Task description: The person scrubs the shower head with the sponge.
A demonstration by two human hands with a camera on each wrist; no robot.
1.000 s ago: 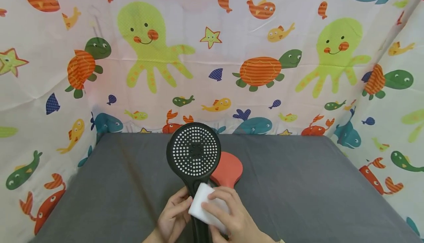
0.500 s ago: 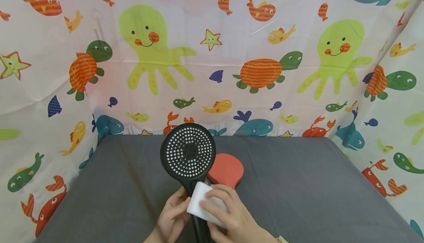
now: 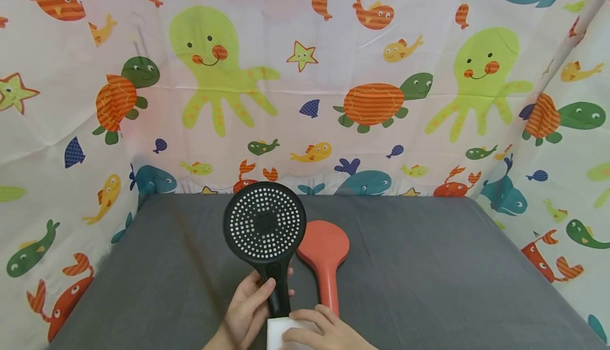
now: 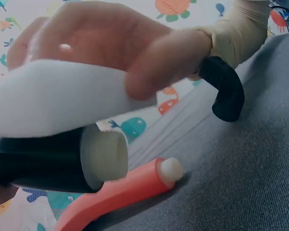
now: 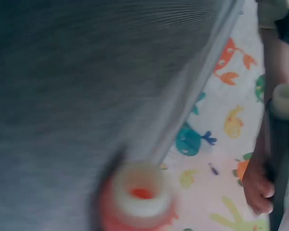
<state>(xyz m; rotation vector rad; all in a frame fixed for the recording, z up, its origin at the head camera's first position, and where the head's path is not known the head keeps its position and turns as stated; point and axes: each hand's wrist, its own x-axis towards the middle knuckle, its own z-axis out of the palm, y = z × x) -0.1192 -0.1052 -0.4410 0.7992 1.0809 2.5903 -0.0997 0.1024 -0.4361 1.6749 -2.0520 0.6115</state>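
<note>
A black shower head (image 3: 265, 223) with pale nozzle dots faces up in the head view. My left hand (image 3: 250, 305) grips its handle just below the round head, thumb across the front. My right hand (image 3: 329, 331) holds a white sponge (image 3: 275, 333) over the lower handle. Seen from the left wrist, the sponge (image 4: 53, 98) lies along the handle near its white threaded end (image 4: 108, 154), with right thumb and fingers around it. Beside the black one, a red shower head (image 3: 326, 241) lies on the grey cloth, its handle running toward the right hand.
Grey cloth (image 3: 429, 265) covers the table. Behind and at both sides hangs a white curtain (image 3: 286, 16) printed with sea animals. The red handle's white threaded end (image 4: 171, 169) lies close below the black handle in the left wrist view.
My right hand has slid the sponge down the handle, from near the neck toward the bottom end. The black shower head has shifted slightly left, and more of the red one shows.
</note>
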